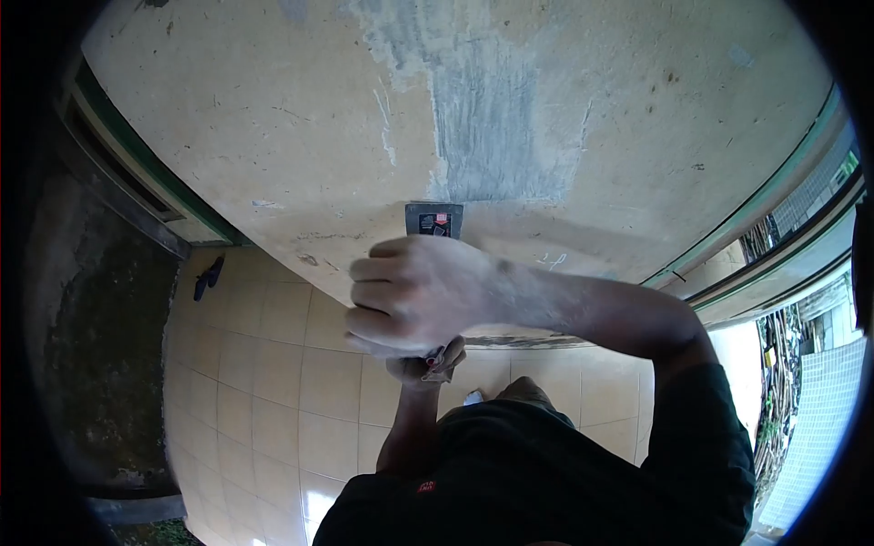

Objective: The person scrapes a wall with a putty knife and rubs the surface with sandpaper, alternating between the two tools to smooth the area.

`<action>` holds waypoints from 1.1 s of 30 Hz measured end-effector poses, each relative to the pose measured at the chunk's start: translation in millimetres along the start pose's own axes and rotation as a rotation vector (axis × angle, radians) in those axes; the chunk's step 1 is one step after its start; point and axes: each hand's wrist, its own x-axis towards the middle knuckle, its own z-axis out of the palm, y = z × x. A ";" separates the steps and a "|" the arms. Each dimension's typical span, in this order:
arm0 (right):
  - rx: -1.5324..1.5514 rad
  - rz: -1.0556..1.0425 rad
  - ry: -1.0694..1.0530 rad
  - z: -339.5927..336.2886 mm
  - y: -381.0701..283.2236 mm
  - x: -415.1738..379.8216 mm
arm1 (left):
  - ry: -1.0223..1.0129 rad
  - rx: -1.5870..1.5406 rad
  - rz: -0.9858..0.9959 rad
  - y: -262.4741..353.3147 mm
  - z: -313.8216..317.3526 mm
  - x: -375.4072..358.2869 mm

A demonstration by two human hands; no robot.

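Note:
My right hand (pixel 414 296) is closed in a fist around a putty knife (pixel 434 211), whose handle is hidden in my fingers. Its wide dark blade, with a label on it, points up at the wall, just under the lower edge of a grey putty patch (pixel 487 127). Below and partly behind that fist, my left hand (pixel 410 370) is closed on something small and crumpled-looking with a reddish spot; most of it is hidden, so I cannot make out what it is.
A cream wall (pixel 273 136) with scuffs and chips rises in front of me. Tiled floor (pixel 273 364) lies below, with a pair of dark sandals (pixel 208 278) at the left. A green-framed window (pixel 774 246) is on the right, and a darker, lower strip of ground (pixel 100 346) runs along the left.

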 end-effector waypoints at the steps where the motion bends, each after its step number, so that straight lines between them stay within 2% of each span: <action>1: -0.005 0.001 0.002 -0.7 10.5 5.3 | -0.017 -0.002 0.034 -1.3 1.8 2.6; 3: -0.161 0.046 -0.390 -3.0 23.4 13.9 | -0.031 -0.005 0.071 -1.6 1.8 3.9; 4: -0.161 0.046 -0.393 -3.7 23.7 14.3 | -0.055 0.008 0.077 -0.8 -1.4 3.1; 6: -0.218 0.137 -0.751 -9.9 25.1 16.4 | -0.086 0.021 0.089 1.9 -3.4 4.6; 7: -0.196 0.178 -0.833 -16.3 22.8 18.6 | -0.082 0.067 0.085 3.4 -3.3 6.2; 11: -0.254 0.166 -0.915 -12.0 25.9 26.4 | -0.151 0.066 0.042 8.6 -20.1 20.8; 13: -0.310 0.145 -0.753 -3.0 27.5 20.8 | -0.128 -0.004 0.069 2.2 -20.2 21.0; 16: -0.339 0.216 -0.697 3.8 12.2 8.9 | -0.065 -0.092 0.127 -7.8 -9.9 10.6; 19: -0.225 0.146 -0.612 14.1 10.9 3.7 | -0.006 -0.094 0.102 -3.2 -8.5 6.9; 22: -0.180 0.165 -0.594 6.4 18.3 15.3 | -0.025 -0.053 0.121 -0.5 -4.4 18.7; 23: -0.151 0.220 -0.627 -0.6 14.5 23.0 | -0.015 -0.023 0.126 0.9 0.1 19.3; 27: -0.118 0.206 -0.613 -3.8 13.2 22.2 | -0.037 0.082 0.135 10.4 9.7 10.6; 29: -0.279 0.094 -0.864 -4.9 16.5 19.3 | -0.036 0.064 0.121 11.3 5.4 11.1; 33: -0.249 0.154 -0.854 3.2 20.0 17.9 | -0.031 -0.005 0.090 11.8 -6.8 23.2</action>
